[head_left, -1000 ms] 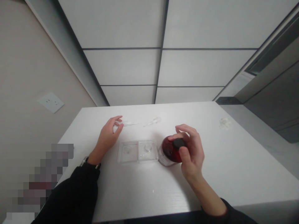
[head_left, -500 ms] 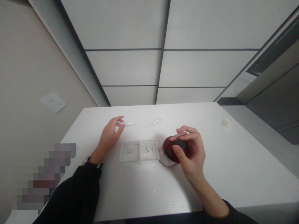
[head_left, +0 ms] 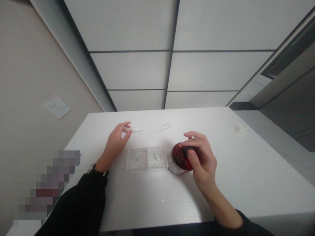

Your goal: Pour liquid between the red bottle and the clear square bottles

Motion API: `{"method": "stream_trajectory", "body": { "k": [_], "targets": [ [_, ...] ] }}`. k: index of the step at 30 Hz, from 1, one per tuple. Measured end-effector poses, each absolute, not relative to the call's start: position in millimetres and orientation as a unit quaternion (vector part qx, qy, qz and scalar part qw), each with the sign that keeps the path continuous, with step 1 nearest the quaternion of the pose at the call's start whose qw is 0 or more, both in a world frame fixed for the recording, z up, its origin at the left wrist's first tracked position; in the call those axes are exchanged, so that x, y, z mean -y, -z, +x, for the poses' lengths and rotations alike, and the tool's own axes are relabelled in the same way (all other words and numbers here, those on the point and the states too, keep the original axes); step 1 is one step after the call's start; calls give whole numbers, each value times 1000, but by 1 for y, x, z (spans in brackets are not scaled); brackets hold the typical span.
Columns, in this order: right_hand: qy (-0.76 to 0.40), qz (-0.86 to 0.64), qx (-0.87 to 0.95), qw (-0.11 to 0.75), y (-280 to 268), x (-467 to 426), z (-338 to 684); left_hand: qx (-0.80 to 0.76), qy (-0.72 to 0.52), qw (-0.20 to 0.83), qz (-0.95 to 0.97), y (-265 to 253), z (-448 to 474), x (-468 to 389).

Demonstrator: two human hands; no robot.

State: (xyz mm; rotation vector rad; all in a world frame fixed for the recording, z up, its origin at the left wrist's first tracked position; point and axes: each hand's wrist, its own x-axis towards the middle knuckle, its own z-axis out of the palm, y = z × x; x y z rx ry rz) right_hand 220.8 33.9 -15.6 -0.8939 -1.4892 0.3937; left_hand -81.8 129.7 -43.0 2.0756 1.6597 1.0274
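Note:
My right hand (head_left: 204, 157) is closed round the black cap (head_left: 188, 150) of a dark red bottle (head_left: 180, 157). Thumb and fingers press on the cap from opposite sides. The bottle stands upright on the table, a pale label round its lower wall. Just left of it lies a clear two-part box (head_left: 147, 167), with a small round transparent piece (head_left: 157, 155) in its right half. My left hand (head_left: 118, 137) rests farther left, thumb and fingers apart, at the near end of a clear plastic dropper (head_left: 139, 130). Whether the fingers touch this dropper is unclear.
A second clear dropper (head_left: 162, 127) lies toward the back of the white table (head_left: 157, 216). To the right is a whitish crumpled piece (head_left: 239, 130). Panelled white doors (head_left: 137, 72) rise behind the table, and a wall with a socket (head_left: 57, 107) stands at left.
My right thumb has shifted across the bottle's cap, as the fingers turn slightly round it. The left hand has stayed in place.

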Motion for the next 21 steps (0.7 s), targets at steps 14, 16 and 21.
{"method": "stream_trajectory", "body": {
  "k": [14,16,21],
  "targets": [
    [-168,-397,617,659,20,-42,218,-573,-359,146,723,44,-82,-131],
    [-157,-410,619,652,17,-39,221,-571,-359,144,724,44,-82,-131],
    [-164,-445,617,628,2,-6,236,-573,-358,133,725,43,-81,-129]
  ]
}}
